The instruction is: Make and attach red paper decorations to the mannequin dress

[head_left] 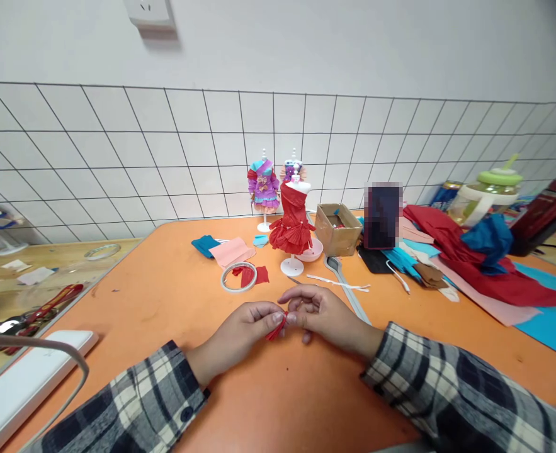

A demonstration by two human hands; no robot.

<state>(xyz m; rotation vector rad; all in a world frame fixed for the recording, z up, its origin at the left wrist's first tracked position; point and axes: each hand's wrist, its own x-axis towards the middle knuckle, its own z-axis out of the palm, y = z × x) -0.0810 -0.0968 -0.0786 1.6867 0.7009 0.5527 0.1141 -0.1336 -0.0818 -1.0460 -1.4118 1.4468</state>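
My left hand point(240, 330) and my right hand point(322, 314) meet over the orange table point(174, 302), fingertips pinched together on a small folded piece of red paper point(278, 327). Both wrists rest on the table in checked sleeves. Just beyond my hands stands a small white mannequin wearing a red crepe-paper dress point(291, 220). A roll of tape point(238, 277) lies to the left of it with red scraps inside.
A purple-dressed doll stand point(264, 185) and a third behind it stand by the tiled wall. A small cardboard box point(338, 228), a phone point(382, 215), red, blue and pink paper sheets point(485, 264) and a green-lidded bottle point(488, 195) fill the right. A white device point(27, 377) lies left.
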